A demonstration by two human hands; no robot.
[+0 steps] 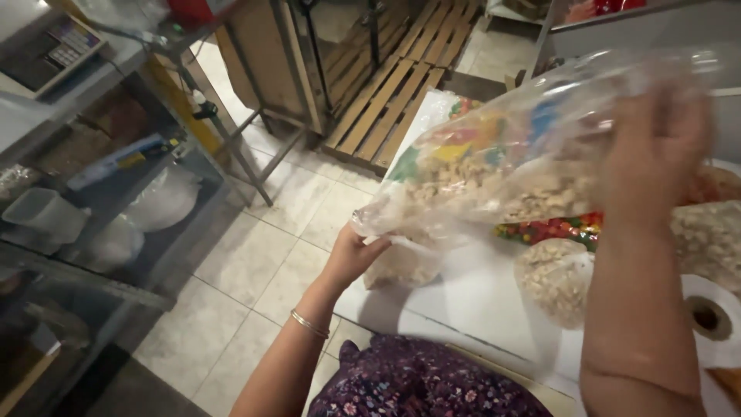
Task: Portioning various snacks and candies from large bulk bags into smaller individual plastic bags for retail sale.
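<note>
A large clear plastic bag [494, 166] full of pale beige snack pieces, with colourful print on it, is held up sideways over a white table [478, 297]. My left hand [351, 255] grips the bag's lower left end. My right hand [656, 147], blurred, grips the bag's upper right end. A thin bracelet [309, 324] circles my left wrist.
On the table lie more clear bags of beige snacks [556, 282], a packet of red and green candies [552, 229] and a white roll [710, 316]. Metal shelving [116, 193] with tubs and bags stands at left, a wooden pallet [394, 93] lies on the tiled floor.
</note>
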